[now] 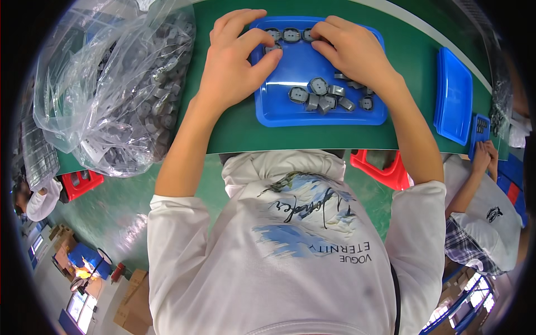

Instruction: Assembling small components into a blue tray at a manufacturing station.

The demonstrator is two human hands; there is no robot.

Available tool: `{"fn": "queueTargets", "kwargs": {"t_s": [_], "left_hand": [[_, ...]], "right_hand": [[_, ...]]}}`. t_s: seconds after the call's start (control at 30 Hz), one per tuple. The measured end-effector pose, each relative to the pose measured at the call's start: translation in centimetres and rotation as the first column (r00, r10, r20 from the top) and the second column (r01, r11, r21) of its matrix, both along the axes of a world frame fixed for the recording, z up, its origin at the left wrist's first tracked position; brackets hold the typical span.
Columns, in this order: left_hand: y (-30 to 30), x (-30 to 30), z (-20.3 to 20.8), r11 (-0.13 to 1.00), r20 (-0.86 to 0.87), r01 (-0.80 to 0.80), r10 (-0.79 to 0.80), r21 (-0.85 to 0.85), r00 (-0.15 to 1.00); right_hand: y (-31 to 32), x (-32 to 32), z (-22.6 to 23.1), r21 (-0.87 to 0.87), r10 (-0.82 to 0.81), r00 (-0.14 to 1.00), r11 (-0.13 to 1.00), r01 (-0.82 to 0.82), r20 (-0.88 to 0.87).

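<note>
A shallow blue tray [321,120] lies on the green table in front of me. Along its far edge small grey oval plastic parts [291,35] sit in a row. Over the tray's left far corner, my left hand [234,60] pinches a grey oval part [272,48] between thumb and forefinger, just below the row. My right hand [357,56] reaches over the right side, its thumb and forefinger closed round another grey part [307,36] at the row's right end. Several loose grey parts [319,86] are heaped nearer to me, some half hidden under the right hand.
A large clear plastic bag [111,106] full of grey parts stands on the left of the green table [234,137]. Stacked blue trays [453,97] lie to the right. Beyond them a co-worker's hands [484,156] handle a small blue tray. Red stools [385,170] show below the table edge.
</note>
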State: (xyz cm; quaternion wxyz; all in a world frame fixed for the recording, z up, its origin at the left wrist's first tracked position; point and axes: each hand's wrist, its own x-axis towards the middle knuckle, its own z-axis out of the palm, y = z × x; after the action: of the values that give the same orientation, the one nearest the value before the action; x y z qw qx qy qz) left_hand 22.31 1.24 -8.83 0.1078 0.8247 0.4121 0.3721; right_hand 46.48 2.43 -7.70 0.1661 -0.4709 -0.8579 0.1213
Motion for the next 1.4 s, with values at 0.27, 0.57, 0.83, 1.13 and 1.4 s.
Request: {"fn": "queueTargets", "kwargs": {"t_s": [0.27,0.57,0.83,1.13,1.4], "left_hand": [[-0.4,0.6,0.1,0.996,-0.014,0.079,-0.079,0.047,0.997],[1.5,3.1,2.3,0.998,-0.226,0.041,-0.051,-0.049,0.973],[2.1,3.0,1.7,0.998,-0.234,0.064,-0.067,-0.022,0.970],[1.6,4.0,3.0,0.994,-0.174,0.102,-0.108,-0.048,0.979],[0.5,5.1,0.6,0.952,-0.148,0.298,-0.305,-0.068,0.941]], "right_hand": [[0.3,0.7,0.5,0.007,0.041,0.997,0.999,-0.041,-0.058],[-2.6,4.1,3.3,-0.252,0.103,0.995,0.963,-0.097,0.007],[-2.3,3.8,1.5,-0.176,0.102,0.993,0.978,-0.110,-0.057],[-1.5,3.2,-0.6,0.042,-0.013,0.999,0.999,0.016,-0.050],[-0.6,2.7,-0.7,0.078,0.033,0.998,0.997,-0.029,-0.059]]}}
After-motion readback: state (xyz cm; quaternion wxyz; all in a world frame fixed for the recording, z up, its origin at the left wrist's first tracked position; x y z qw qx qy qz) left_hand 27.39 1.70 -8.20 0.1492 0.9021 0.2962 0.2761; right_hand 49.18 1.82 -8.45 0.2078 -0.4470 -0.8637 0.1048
